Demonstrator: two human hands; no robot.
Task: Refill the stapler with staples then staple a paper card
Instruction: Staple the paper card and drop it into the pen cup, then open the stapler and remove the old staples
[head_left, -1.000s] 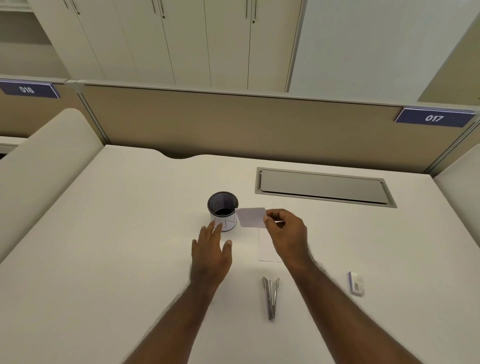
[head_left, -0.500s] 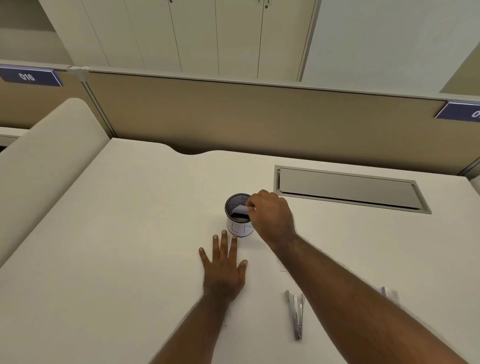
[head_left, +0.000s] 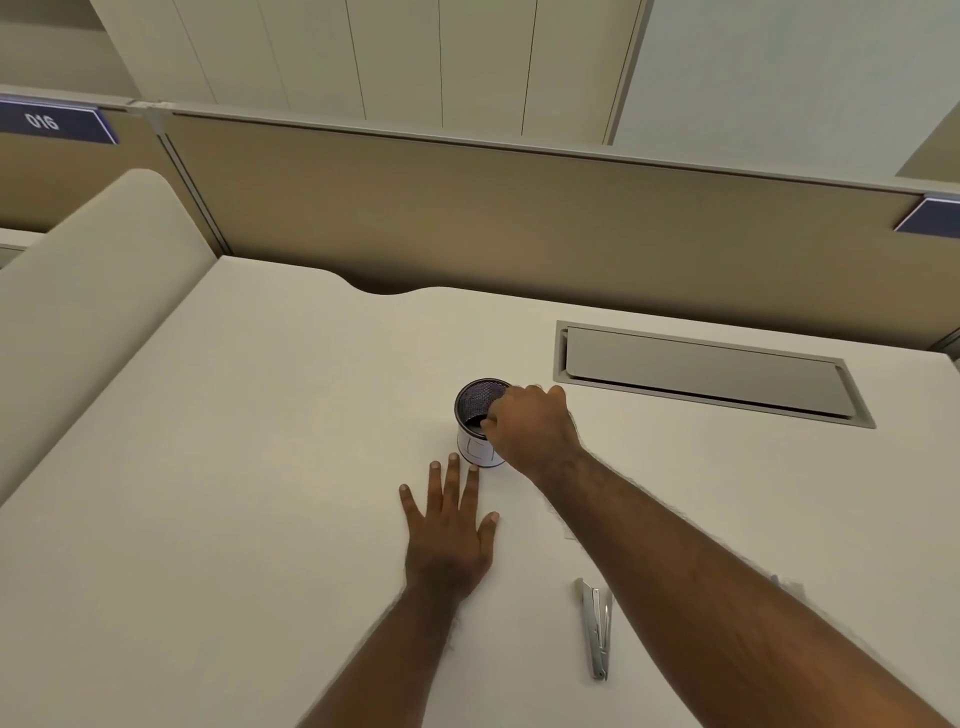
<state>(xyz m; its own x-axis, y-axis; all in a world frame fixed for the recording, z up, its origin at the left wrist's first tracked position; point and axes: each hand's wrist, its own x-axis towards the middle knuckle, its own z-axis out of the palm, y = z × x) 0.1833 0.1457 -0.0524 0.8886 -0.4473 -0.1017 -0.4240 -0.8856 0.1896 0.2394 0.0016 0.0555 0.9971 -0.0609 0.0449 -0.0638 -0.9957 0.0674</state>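
Observation:
A black mesh cup (head_left: 475, 402) with a white label stands mid-desk. My right hand (head_left: 532, 428) hovers over its right rim, thumb and fingers pinched together inside the mouth. The paper card is hidden under that hand. My left hand (head_left: 449, 530) lies flat on the desk just in front of the cup, fingers spread and holding nothing. The silver stapler (head_left: 596, 629) lies on the desk near me, hinged open, left of my right forearm. Only a bluish sliver of the staple box (head_left: 775, 578) peeks past that forearm.
A grey cable-tray lid (head_left: 701, 374) is set into the desk at the back right. A beige partition (head_left: 467, 218) closes the far edge, and a padded divider (head_left: 104, 291) rises on the left. A faint white sheet edge (head_left: 567, 532) shows under my right forearm.
My right hand carried the white card left to the cup and lowered it into the mouth, where it went out of sight. My left hand flattened on the desk. The view shifted left.

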